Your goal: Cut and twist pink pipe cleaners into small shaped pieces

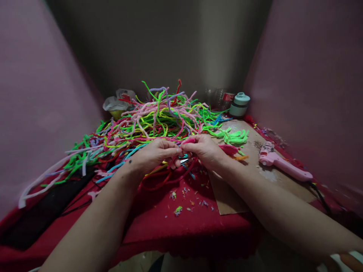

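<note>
Both hands meet over the middle of a red-covered table (176,223). My left hand (154,154) is closed, its fingers pinching a red pipe cleaner (167,180) that loops down toward me. My right hand (205,150) is closed on the same red pipe cleaner, with a pink fuzzy end showing above its fingers. A small shiny metal tip (184,161) shows between the two hands; I cannot tell which hand holds it. Behind the hands lies a big tangled heap of coloured pipe cleaners (153,119).
A pink glue gun (283,166) lies on a sheet of cardboard (227,196) at the right, its cord running off the edge. A pale green jar (239,104) and a plastic bag (119,100) stand at the back. A dark flat object (42,215) lies left. Small clippings litter the cloth.
</note>
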`<state>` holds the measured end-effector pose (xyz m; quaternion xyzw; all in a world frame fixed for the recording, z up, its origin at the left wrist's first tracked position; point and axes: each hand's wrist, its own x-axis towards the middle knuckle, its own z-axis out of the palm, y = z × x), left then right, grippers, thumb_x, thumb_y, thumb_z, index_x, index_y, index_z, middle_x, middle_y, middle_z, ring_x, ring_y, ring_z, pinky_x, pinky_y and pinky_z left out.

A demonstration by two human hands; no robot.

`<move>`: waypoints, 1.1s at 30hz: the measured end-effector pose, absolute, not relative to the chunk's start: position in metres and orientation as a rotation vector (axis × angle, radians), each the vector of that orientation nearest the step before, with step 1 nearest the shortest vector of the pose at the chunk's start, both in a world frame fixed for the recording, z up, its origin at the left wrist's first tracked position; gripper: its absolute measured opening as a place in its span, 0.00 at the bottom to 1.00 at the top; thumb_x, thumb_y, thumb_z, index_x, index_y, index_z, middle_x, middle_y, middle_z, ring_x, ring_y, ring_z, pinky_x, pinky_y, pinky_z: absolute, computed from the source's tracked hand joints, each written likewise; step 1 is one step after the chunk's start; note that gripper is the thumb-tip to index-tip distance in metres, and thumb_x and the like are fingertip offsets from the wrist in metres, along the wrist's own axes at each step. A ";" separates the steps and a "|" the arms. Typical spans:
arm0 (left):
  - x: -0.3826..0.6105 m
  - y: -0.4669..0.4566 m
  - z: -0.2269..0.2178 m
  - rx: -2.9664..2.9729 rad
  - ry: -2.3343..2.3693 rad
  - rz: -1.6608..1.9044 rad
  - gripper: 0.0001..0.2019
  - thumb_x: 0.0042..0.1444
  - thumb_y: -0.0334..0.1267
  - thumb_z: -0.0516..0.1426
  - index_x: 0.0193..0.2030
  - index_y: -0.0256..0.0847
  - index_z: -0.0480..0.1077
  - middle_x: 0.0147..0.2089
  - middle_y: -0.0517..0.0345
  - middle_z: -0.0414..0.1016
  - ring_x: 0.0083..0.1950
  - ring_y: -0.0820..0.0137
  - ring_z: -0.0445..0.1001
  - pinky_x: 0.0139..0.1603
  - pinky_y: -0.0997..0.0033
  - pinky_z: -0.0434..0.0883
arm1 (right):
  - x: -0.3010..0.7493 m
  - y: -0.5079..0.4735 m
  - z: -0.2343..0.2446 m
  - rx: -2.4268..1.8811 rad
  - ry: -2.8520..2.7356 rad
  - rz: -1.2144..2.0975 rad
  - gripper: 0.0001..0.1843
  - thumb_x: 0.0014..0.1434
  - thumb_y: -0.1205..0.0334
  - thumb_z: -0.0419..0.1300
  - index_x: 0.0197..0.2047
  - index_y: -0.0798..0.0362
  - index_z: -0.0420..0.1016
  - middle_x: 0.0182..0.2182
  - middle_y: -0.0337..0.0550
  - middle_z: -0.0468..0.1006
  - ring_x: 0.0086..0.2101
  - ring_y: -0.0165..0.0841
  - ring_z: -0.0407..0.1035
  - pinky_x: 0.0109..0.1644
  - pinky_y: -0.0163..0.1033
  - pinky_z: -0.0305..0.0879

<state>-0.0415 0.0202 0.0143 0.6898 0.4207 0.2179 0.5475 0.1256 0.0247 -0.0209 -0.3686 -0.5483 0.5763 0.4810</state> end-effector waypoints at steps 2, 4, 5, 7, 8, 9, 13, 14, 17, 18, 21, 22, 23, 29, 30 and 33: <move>-0.043 0.021 0.016 1.633 0.983 0.499 0.13 0.53 0.43 0.56 0.26 0.36 0.73 0.25 0.53 0.75 0.24 0.74 0.68 0.30 0.74 0.65 | 0.126 0.023 -0.019 -0.893 -1.364 1.418 0.03 0.42 0.65 0.61 0.24 0.56 0.72 0.16 0.35 0.70 0.16 0.23 0.59 0.20 0.31 0.54; -0.044 0.022 0.016 1.651 0.969 0.494 0.12 0.53 0.42 0.55 0.26 0.36 0.72 0.26 0.53 0.75 0.25 0.73 0.69 0.31 0.73 0.65 | 0.125 0.021 -0.017 -0.914 -1.403 1.388 0.04 0.43 0.63 0.61 0.24 0.56 0.72 0.16 0.34 0.69 0.16 0.24 0.58 0.20 0.31 0.54; -0.043 0.022 0.015 1.684 0.981 0.501 0.12 0.53 0.42 0.54 0.26 0.36 0.72 0.26 0.53 0.75 0.25 0.72 0.69 0.31 0.72 0.66 | 0.125 0.020 -0.016 -0.937 -1.427 1.350 0.05 0.43 0.63 0.60 0.24 0.56 0.72 0.15 0.33 0.68 0.16 0.24 0.58 0.20 0.31 0.53; -0.037 0.020 0.012 1.870 1.096 0.544 0.13 0.54 0.41 0.53 0.24 0.37 0.70 0.24 0.53 0.74 0.24 0.71 0.69 0.31 0.71 0.65 | 0.124 0.021 -0.017 -1.005 -1.464 1.229 0.04 0.44 0.64 0.59 0.22 0.56 0.71 0.14 0.33 0.66 0.16 0.23 0.56 0.20 0.31 0.51; -0.033 0.018 0.009 2.029 1.204 0.573 0.12 0.54 0.40 0.52 0.23 0.37 0.70 0.24 0.52 0.73 0.25 0.69 0.69 0.30 0.70 0.65 | 0.124 0.022 -0.018 -1.048 -1.476 1.161 0.05 0.44 0.65 0.58 0.20 0.56 0.70 0.13 0.32 0.64 0.16 0.23 0.55 0.21 0.32 0.50; -0.028 0.016 0.005 2.237 1.336 0.598 0.12 0.54 0.38 0.51 0.24 0.37 0.69 0.23 0.50 0.73 0.26 0.67 0.70 0.30 0.70 0.64 | 0.123 0.023 -0.020 -1.095 -1.478 1.097 0.06 0.44 0.66 0.57 0.18 0.56 0.69 0.12 0.32 0.63 0.16 0.23 0.54 0.22 0.32 0.49; -0.014 0.007 -0.007 2.949 1.699 0.425 0.12 0.52 0.28 0.46 0.33 0.33 0.71 0.29 0.41 0.74 0.32 0.56 0.73 0.31 0.65 0.61 | 0.123 0.027 -0.027 -1.205 -1.368 0.996 0.07 0.44 0.66 0.56 0.17 0.56 0.69 0.13 0.33 0.62 0.18 0.24 0.55 0.22 0.33 0.49; -0.013 0.006 -0.008 3.006 1.728 0.356 0.12 0.52 0.27 0.46 0.34 0.32 0.70 0.28 0.40 0.74 0.32 0.55 0.73 0.30 0.64 0.61 | 0.123 0.028 -0.028 -1.190 -1.329 1.012 0.07 0.44 0.65 0.56 0.18 0.56 0.69 0.13 0.34 0.63 0.18 0.25 0.56 0.22 0.33 0.49; -0.015 0.006 -0.009 3.001 1.817 0.264 0.13 0.54 0.29 0.45 0.36 0.34 0.70 0.28 0.43 0.74 0.31 0.55 0.74 0.27 0.66 0.58 | 0.123 0.029 -0.029 -1.077 -1.249 1.113 0.07 0.44 0.64 0.58 0.19 0.57 0.69 0.13 0.33 0.64 0.17 0.24 0.57 0.21 0.32 0.51; -0.017 0.006 -0.009 2.980 1.841 0.274 0.13 0.55 0.30 0.45 0.36 0.35 0.70 0.28 0.44 0.74 0.31 0.56 0.74 0.27 0.66 0.58 | 0.123 0.029 -0.029 -1.031 -1.230 1.152 0.07 0.44 0.64 0.59 0.19 0.57 0.69 0.13 0.33 0.64 0.17 0.24 0.57 0.20 0.32 0.51; -0.021 0.010 -0.006 2.875 1.858 0.425 0.14 0.59 0.36 0.44 0.37 0.37 0.70 0.30 0.48 0.76 0.31 0.60 0.73 0.28 0.68 0.58 | 0.122 0.028 -0.027 -0.915 -1.157 1.220 0.06 0.43 0.63 0.61 0.22 0.58 0.70 0.14 0.32 0.65 0.16 0.23 0.58 0.21 0.31 0.54; -0.021 0.011 -0.004 2.814 1.832 0.495 0.15 0.59 0.38 0.44 0.36 0.37 0.70 0.29 0.49 0.76 0.30 0.63 0.73 0.29 0.69 0.59 | 0.122 0.027 -0.026 -0.891 -1.139 1.213 0.06 0.43 0.63 0.62 0.23 0.58 0.71 0.14 0.32 0.66 0.17 0.23 0.58 0.21 0.31 0.55; -0.022 0.011 -0.002 2.742 1.785 0.562 0.15 0.59 0.38 0.45 0.34 0.38 0.71 0.28 0.51 0.75 0.29 0.66 0.72 0.30 0.70 0.60 | 0.122 0.026 -0.025 -0.876 -1.128 1.199 0.07 0.43 0.63 0.62 0.24 0.58 0.71 0.14 0.32 0.66 0.17 0.23 0.58 0.21 0.31 0.56; -0.026 0.014 0.009 2.332 1.532 0.830 0.14 0.55 0.41 0.51 0.24 0.38 0.71 0.18 0.62 0.68 0.21 0.76 0.63 0.25 0.76 0.58 | 0.121 0.022 -0.023 -0.810 -1.188 1.131 0.13 0.51 0.56 0.60 0.24 0.58 0.72 0.17 0.35 0.69 0.16 0.22 0.60 0.21 0.30 0.57; -0.028 0.015 0.010 2.289 1.517 0.844 0.14 0.54 0.42 0.51 0.24 0.38 0.72 0.17 0.63 0.66 0.20 0.76 0.61 0.24 0.76 0.57 | 0.121 0.022 -0.023 -0.807 -1.205 1.115 0.14 0.52 0.55 0.59 0.24 0.58 0.71 0.17 0.35 0.69 0.16 0.22 0.60 0.21 0.30 0.57; -0.033 0.019 0.009 2.184 1.515 0.910 0.13 0.53 0.43 0.53 0.25 0.38 0.73 0.14 0.66 0.61 0.17 0.78 0.56 0.21 0.76 0.54 | 0.119 0.020 -0.023 -0.834 -1.180 1.099 0.13 0.55 0.55 0.56 0.33 0.58 0.73 0.17 0.34 0.68 0.15 0.22 0.59 0.20 0.30 0.55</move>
